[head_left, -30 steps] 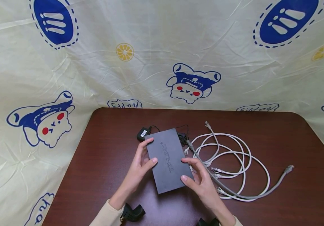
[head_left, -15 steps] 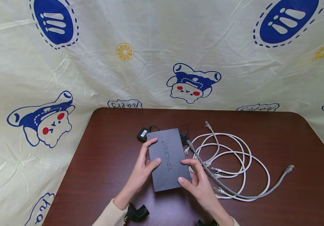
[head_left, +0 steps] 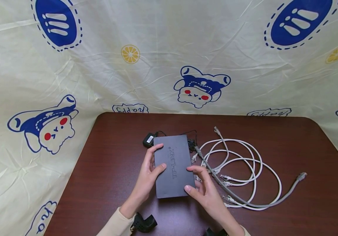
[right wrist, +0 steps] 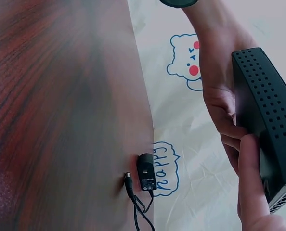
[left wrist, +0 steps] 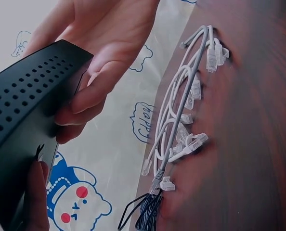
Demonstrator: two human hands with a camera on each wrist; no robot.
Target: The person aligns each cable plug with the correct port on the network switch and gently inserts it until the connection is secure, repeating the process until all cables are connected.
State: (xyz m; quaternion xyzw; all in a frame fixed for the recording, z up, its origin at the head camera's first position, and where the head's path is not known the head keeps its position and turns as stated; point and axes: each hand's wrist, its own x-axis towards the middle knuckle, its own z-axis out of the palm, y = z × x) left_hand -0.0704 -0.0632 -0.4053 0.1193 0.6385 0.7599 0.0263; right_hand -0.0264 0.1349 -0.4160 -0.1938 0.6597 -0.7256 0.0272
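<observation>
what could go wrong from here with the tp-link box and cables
The grey box, apparently off the table, is held at its sides by left hand and right hand, so it might slip. Lowered carelessly, it might land on the nearby black adapter. The white cables and grey cable overlap, so pulling one could drag others.

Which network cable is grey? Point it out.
The thick grey network cable lying across the coiled white network cables; its colour, and a plug reaching farthest right in the head view, set it apart.
</observation>
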